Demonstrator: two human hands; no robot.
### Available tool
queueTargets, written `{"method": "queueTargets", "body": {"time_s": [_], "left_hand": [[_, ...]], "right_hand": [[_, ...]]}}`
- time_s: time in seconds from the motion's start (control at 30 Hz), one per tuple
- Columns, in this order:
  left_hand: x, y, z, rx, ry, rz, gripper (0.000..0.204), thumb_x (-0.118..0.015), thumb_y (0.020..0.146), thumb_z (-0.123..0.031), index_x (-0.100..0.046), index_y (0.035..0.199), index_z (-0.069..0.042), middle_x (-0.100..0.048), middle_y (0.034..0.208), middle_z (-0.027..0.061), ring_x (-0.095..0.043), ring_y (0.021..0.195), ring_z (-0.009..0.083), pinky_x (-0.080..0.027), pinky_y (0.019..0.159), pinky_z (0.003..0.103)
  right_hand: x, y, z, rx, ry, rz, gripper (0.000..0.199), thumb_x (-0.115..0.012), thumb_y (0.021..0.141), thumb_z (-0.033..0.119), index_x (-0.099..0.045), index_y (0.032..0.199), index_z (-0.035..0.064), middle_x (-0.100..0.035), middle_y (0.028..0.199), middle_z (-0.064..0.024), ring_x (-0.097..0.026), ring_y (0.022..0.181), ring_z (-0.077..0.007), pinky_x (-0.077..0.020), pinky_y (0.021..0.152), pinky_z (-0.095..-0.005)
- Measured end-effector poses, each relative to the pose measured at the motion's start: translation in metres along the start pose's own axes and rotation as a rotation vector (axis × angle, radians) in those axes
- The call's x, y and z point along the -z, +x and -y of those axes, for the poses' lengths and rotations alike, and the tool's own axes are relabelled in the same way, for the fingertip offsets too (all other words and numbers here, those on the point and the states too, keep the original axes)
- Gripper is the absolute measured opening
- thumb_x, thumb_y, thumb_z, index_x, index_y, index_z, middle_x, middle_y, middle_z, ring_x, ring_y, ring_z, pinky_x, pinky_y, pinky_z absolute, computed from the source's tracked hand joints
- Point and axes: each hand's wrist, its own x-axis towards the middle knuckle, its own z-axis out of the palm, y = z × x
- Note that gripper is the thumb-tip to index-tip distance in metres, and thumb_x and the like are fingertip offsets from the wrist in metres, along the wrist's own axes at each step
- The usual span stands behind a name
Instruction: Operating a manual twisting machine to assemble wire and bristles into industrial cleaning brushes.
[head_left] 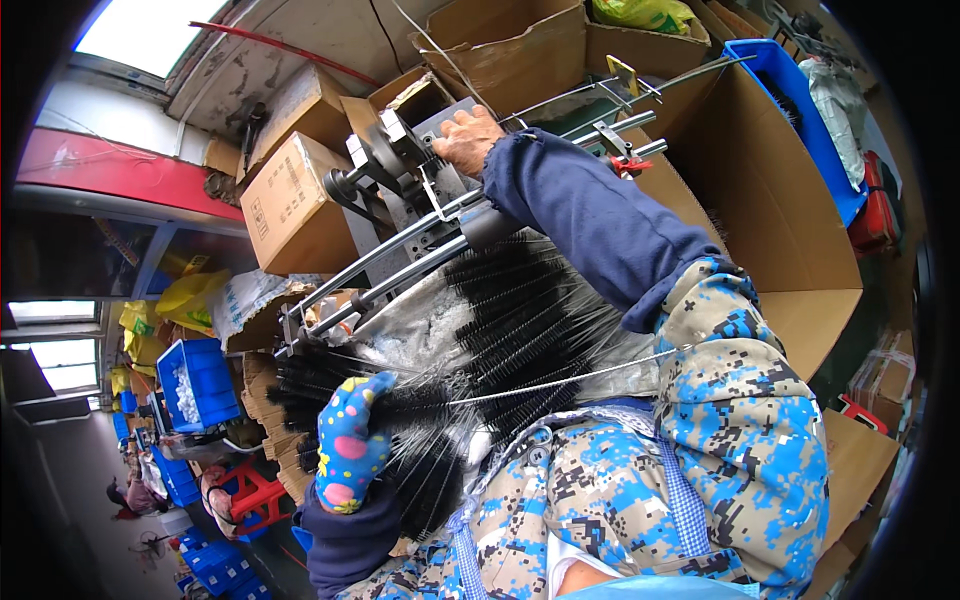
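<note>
My left hand, in a blue glove with yellow and pink dots, is closed round a black wire brush. Its thin metal stem runs right across my lap to my right sleeve. Several more black wire brushes with twisted-wire stems lie in a heap over my lap, under the machine's rails. Ahead, my bare right hand rests with curled fingers on the grey metal machine; what lies under the fingers is hidden. Two steel rails run slantwise below that hand.
A closed carton stands left of the machine, and a large open carton stands to the right. Beyond that is a blue bin. At left are another blue bin with white pieces and a red stool.
</note>
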Motion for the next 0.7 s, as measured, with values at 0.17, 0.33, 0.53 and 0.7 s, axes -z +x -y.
{"method": "queueTargets", "body": {"time_s": [0.17, 0.33, 0.53, 0.7], "left_hand": [[0.023, -0.039, 0.017, 0.071, 0.131, -0.088, 0.049, -0.059, 0.054, 0.012, -0.062, 0.1, -0.006, -0.062, 0.089, 0.0099, -0.061, 0.082, 0.0278, -0.049, 0.073, 0.033], [0.024, -0.059, 0.028, 0.252, 0.031, -0.163, 0.043, -0.062, 0.059, 0.01, -0.062, 0.099, -0.005, -0.063, 0.089, 0.0093, -0.062, 0.082, 0.025, -0.048, 0.073, 0.031], [0.009, -0.04, 0.012, 0.126, 0.005, -0.048, 0.047, -0.054, 0.057, 0.013, -0.062, 0.1, -0.005, -0.062, 0.09, 0.0112, -0.061, 0.084, 0.0263, -0.047, 0.076, 0.03], [0.009, -0.044, 0.009, 0.158, -0.054, -0.095, 0.052, -0.047, 0.054, 0.015, -0.061, 0.1, -0.004, -0.061, 0.089, 0.0115, -0.061, 0.085, 0.0268, -0.047, 0.077, 0.031]], "right_hand": [[-0.004, -0.049, -0.048, -0.217, -0.166, -0.17, 0.029, -0.05, 0.081, 0.016, -0.05, 0.108, 0.0059, -0.046, 0.114, -0.0124, -0.045, 0.107, -0.0287, -0.0398, 0.079, -0.0436], [0.026, -0.068, -0.044, -0.389, 0.116, 0.122, 0.054, -0.062, 0.076, 0.02, -0.043, 0.125, 0.0092, -0.039, 0.124, -0.0135, -0.04, 0.115, -0.0325, -0.0397, 0.09, -0.0439], [0.005, -0.06, -0.029, -0.387, 0.211, 0.092, 0.047, -0.06, 0.079, 0.021, -0.045, 0.122, 0.006, -0.046, 0.114, -0.0133, -0.046, 0.11, -0.03, -0.0401, 0.087, -0.044], [0.0, -0.054, -0.012, -0.356, 0.182, 0.075, 0.047, -0.059, 0.08, 0.023, -0.045, 0.121, 0.0042, -0.048, 0.114, -0.0136, -0.047, 0.108, -0.0295, -0.0403, 0.085, -0.0446]]}}
